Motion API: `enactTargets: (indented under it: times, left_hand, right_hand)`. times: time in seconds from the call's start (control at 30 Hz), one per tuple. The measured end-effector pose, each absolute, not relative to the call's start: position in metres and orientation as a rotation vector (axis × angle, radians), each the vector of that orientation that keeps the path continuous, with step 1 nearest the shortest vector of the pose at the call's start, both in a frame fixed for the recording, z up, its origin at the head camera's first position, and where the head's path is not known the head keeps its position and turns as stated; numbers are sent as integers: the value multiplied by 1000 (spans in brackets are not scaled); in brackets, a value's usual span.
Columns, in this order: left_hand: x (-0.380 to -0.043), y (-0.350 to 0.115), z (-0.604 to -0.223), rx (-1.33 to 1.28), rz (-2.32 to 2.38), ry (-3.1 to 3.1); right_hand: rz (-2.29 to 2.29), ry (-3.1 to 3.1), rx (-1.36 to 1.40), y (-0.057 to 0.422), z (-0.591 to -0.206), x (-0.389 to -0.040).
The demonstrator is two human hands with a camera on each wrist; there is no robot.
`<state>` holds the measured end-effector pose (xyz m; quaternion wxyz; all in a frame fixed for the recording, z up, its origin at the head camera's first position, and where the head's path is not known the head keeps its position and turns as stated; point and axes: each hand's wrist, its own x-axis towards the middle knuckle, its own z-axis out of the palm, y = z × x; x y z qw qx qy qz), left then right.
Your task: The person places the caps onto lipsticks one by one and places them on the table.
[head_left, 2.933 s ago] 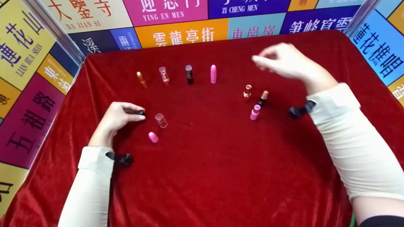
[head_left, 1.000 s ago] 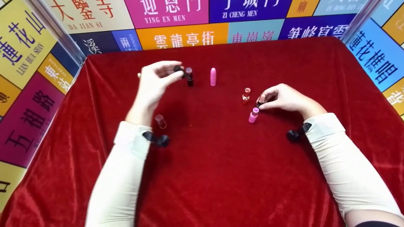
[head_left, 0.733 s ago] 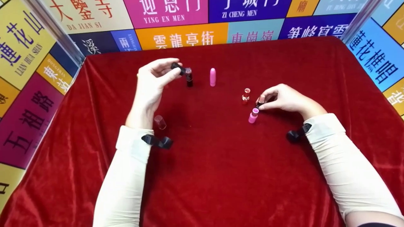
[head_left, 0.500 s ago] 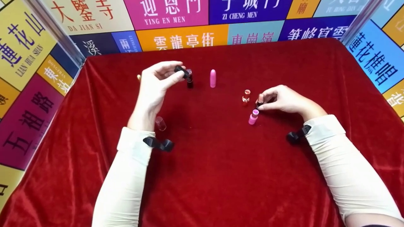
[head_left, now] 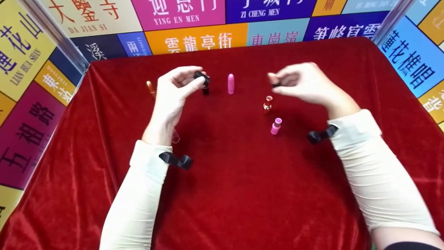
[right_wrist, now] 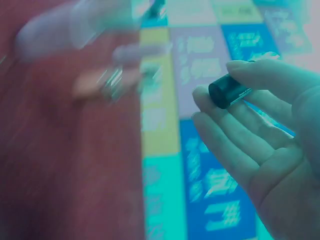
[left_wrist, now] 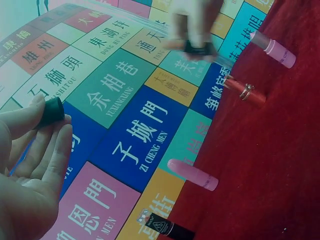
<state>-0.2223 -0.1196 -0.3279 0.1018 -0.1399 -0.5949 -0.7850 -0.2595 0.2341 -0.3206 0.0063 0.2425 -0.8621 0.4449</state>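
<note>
L hand [head_left: 170,91] pinches a blk cap [left_wrist: 51,111] btwn thumb & fingers, approx 11 o'clock over the counter [head_left: 242,173] (person at 6). R hand [head_left: 308,84] likewise pinches a blk lipstick [right_wrist: 230,91], approx 1. I see an uncapped red lipstick [head_left: 267,105] standing nr 2, a pink one [head_left: 276,126] just beside.

Red velvet cloth [head_left: 242,180] in folds, pink YING EN MEN panel [head_left: 189,13] behind it, orange panel [head_left: 197,34] below that, blue panel [head_left: 404,57] at right, metal posts [head_left: 53,31] at back corners
</note>
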Motion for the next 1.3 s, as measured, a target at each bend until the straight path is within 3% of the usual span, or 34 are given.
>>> enactTargets:
  times: [0.2, 0.4, 0.67, 1.3]
  left_hand:
    - [-219, -116, -328, -431, -2315, -1773]
    - [-219, -111, -329, -473, -2316, -1791]
    - [-218, -112, -331, -488, -2323, -1800]
    - [-218, -107, -333, -480, -2362, -1786]
  right_hand:
    - [1260, -2735, 864, 181, -289, -244]
    - [1197, -2752, 1013, 155, -289, -228]
    - [1164, -2763, 1061, 147, -307, -230]
    - [1150, -2771, 1060, 146, -304, -230]
